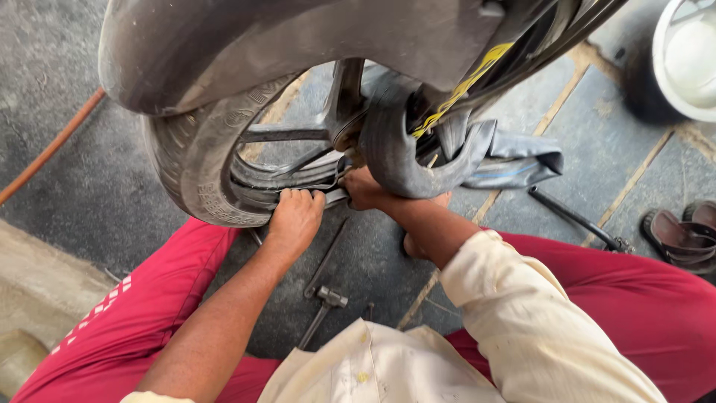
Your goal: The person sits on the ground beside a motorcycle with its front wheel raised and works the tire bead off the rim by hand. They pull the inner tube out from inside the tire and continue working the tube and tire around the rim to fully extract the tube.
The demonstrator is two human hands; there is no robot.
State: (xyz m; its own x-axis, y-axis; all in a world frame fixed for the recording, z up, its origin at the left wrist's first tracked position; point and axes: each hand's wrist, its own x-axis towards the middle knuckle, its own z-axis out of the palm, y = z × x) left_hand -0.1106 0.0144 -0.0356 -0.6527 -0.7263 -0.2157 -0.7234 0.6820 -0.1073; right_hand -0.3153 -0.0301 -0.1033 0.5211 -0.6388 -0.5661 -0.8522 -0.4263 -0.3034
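A motorcycle wheel with a black tyre (195, 160) stands before me under a dark mudguard (246, 45). My left hand (294, 218) presses its fingers into the tyre's edge at the rim. My right hand (364, 188) reaches in beside it, gripping the tyre edge or rim, partly hidden behind a black inner tube (399, 160) that hangs out of the wheel in a loop. The tube's flat end (514, 158) lies on the floor to the right.
Metal tyre tools (322, 298) lie on the floor between my red-trousered legs. A black rod (574, 219) lies at right, near a sandal (679, 237). A white basin (690, 56) is at top right, an orange hose (52, 145) at left.
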